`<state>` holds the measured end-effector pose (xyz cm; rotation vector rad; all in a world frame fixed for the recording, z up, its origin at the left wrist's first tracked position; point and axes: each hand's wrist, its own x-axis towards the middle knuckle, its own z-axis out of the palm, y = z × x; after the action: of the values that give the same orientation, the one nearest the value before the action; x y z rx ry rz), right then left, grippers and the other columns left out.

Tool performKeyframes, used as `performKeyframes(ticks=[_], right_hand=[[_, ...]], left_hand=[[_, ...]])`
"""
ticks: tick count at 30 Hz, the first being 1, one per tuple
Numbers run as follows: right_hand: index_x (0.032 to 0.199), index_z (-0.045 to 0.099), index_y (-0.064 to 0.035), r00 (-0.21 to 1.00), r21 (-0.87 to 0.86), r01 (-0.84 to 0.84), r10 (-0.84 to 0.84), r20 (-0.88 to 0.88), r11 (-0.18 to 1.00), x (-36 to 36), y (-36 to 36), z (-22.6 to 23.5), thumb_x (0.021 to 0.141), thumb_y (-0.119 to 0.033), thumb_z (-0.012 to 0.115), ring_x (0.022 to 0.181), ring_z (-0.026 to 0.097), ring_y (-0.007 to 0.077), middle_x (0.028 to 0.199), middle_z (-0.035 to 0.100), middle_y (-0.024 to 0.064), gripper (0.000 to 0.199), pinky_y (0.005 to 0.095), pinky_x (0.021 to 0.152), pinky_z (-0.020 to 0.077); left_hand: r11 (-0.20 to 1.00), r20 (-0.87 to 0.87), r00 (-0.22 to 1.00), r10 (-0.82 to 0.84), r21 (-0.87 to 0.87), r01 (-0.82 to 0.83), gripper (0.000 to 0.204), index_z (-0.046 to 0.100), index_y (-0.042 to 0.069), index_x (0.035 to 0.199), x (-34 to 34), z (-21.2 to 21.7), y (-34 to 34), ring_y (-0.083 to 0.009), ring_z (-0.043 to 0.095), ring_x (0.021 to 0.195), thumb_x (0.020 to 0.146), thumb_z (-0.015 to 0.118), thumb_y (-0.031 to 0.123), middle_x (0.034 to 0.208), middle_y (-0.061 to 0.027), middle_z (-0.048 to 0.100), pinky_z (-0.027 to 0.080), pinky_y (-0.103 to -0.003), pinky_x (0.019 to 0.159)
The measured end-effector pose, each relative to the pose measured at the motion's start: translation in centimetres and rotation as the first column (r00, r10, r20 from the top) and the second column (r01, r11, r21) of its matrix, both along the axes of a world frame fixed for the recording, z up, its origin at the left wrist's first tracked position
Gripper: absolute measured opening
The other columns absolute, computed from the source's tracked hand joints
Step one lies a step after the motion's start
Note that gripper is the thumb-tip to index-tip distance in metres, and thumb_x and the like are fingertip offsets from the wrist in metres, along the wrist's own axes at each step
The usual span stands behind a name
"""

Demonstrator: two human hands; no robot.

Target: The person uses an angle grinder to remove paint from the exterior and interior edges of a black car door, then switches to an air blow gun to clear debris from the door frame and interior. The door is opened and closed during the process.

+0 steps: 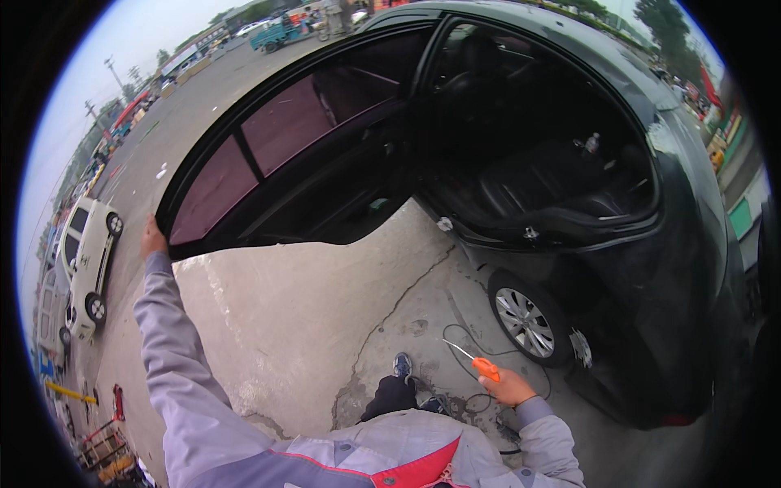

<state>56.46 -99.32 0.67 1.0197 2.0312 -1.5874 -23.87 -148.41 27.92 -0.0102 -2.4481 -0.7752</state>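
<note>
A black car's rear door (pixel 313 199) with tinted glass stands swung wide. My left hand (pixel 153 239) is closed on the door's outer edge, its arm stretched out to the left; part of the fingers is hidden behind the frame. Low on the right, my right hand (pixel 511 389) is wrapped round an orange-handled tool (pixel 486 368) with a thin, bent metal shaft. The shaft points up and left over the concrete, apart from the car. Through the doorway the dark rear seat (pixel 537 183) shows, with a clear bottle (pixel 591 144) on it.
The car's rear wheel (pixel 525 314) stands right of my feet. A dark cable (pixel 476 404) lies looped on the cracked concrete (pixel 285 317) beside them. Further left are a white van (pixel 87 264), a yellow bar (pixel 71 394) and a red tool (pixel 119 403). A blue cargo vehicle (pixel 279 34) stands far off.
</note>
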Motion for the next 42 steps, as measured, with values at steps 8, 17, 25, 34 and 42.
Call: performKeyframes(ticks=[8,17,25,34,42], right_hand=[[0.135,0.068,-0.0064,0.992,0.114,0.065,-0.052,-0.112,0.991,13.1,7.0,-2.8,0.103,-0.048,0.063,0.113,0.069,0.0440,0.118,0.074,0.0249,0.052,0.0477,0.097,0.0529],[0.134,0.068,-0.0080,0.974,0.126,0.189,-0.169,-0.150,0.974,23.6,5.5,-5.2,0.103,-0.045,0.063,0.116,0.067,0.0439,0.123,0.073,0.0243,0.049,0.0488,0.100,0.0524],[0.132,0.069,-0.0073,0.996,0.200,0.080,-0.069,-0.059,0.976,23.6,3.1,-7.2,0.102,-0.042,0.062,0.115,0.068,0.0437,0.123,0.074,0.0233,0.046,0.0487,0.100,0.0530],[0.129,0.068,-0.0036,0.827,0.244,0.551,-0.562,-0.032,0.798,29.9,4.6,-6.2,0.101,-0.044,0.064,0.112,0.069,0.0457,0.118,0.073,0.0283,0.049,0.0500,0.094,0.0543],[0.133,0.063,-0.0033,0.357,0.499,0.867,-0.714,-0.602,0.013,32.4,16.5,3.1,0.105,-0.038,0.063,0.109,0.071,0.0465,0.114,0.075,0.0272,0.045,0.0507,0.092,0.0555]], left_hand=[[0.988,0.076,0.996,-0.041,-0.146,0.051,0.094,0.066,-0.002,0.142,15.3,-0.4,7.5,-0.0426,0.059,0.137,0.106,0.026,0.076,0.143,-0.0285,0.065,0.045,-0.045,0.114],[0.675,0.141,0.718,-0.681,-0.258,0.691,0.033,0.067,-0.007,0.093,53.5,5.4,27.5,-0.0202,0.059,0.064,0.104,0.068,0.024,0.071,-0.0159,0.063,0.047,-0.038,0.062],[-0.251,0.057,-0.483,-0.874,0.798,0.548,0.092,0.033,-0.006,0.165,71.6,1.3,48.2,-0.0329,0.047,0.151,0.098,0.074,0.042,0.166,-0.0231,0.044,0.041,-0.045,0.121],[0.026,0.616,-0.474,-0.629,0.626,0.779,0.056,0.067,-0.002,0.139,74.1,-21.4,49.4,-0.0258,0.073,0.114,0.102,0.072,0.040,0.128,-0.0184,0.075,0.056,-0.038,0.101],[0.580,0.941,-0.205,-0.268,0.328,0.746,0.052,0.077,-0.002,0.116,65.8,-42.1,36.7,-0.0205,0.073,0.080,0.098,0.075,0.046,0.098,-0.0114,0.080,0.058,-0.035,0.071]])
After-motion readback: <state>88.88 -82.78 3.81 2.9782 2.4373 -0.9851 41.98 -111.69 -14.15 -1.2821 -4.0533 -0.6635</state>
